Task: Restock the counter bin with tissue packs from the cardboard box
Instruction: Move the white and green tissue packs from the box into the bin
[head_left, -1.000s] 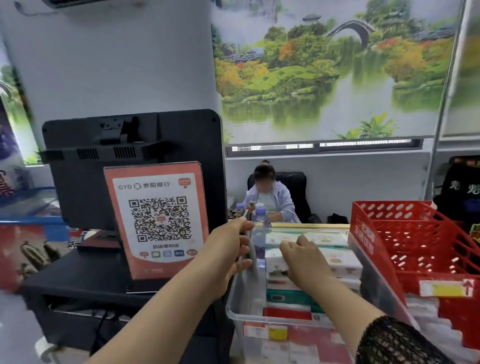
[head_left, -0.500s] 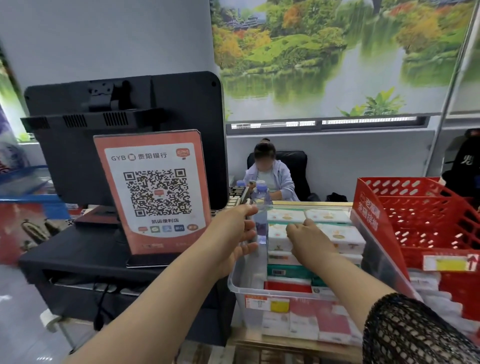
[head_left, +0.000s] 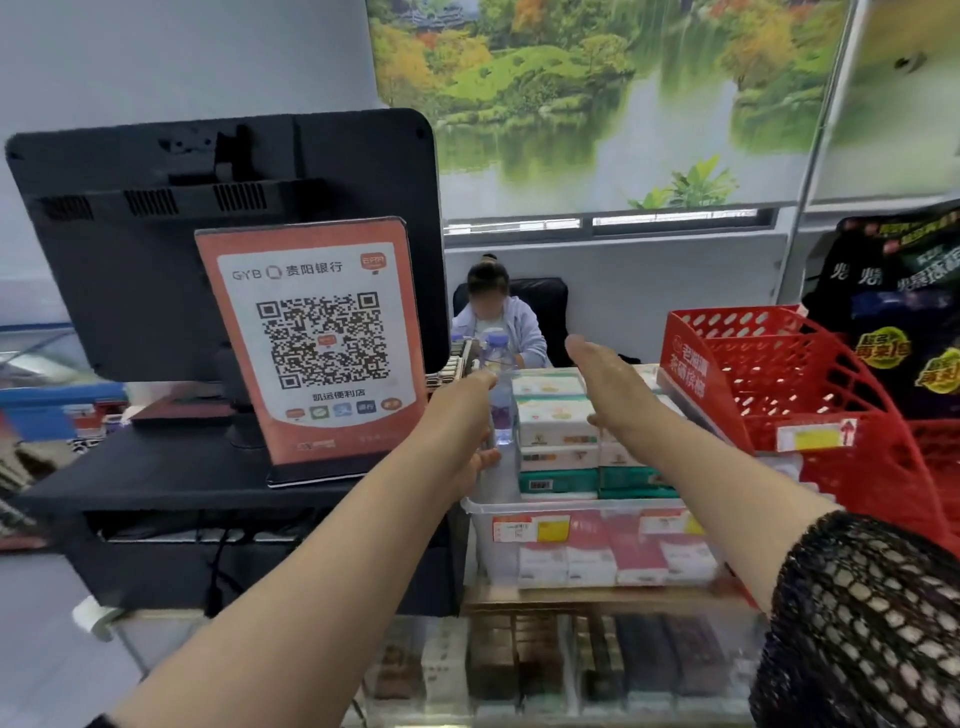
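A clear plastic counter bin (head_left: 480, 525) stands on the counter and holds stacked tissue packs. White packs (head_left: 550, 418) lie on top, green ones (head_left: 558, 480) under them, and red and white ones (head_left: 587, 556) at the bottom. A water bottle (head_left: 500, 400) stands upright at the bin's left end. My left hand (head_left: 465, 421) is cupped against the bottle's left side, fingers apart. My right hand (head_left: 597, 384) hovers flat over the top packs with fingers stretched out, holding nothing. The cardboard box is out of view.
A black monitor back (head_left: 156, 249) and an orange QR-code sign (head_left: 317, 338) stand left of the bin. A red perforated rack (head_left: 789, 395) crowds its right side. A person (head_left: 493, 322) sits behind the counter. Below is a glass case (head_left: 545, 660) of goods.
My right hand has lifted off the top tissue packs and opened flat. My left hand stays at the bin's left end by the bottle. The view has tilted down.
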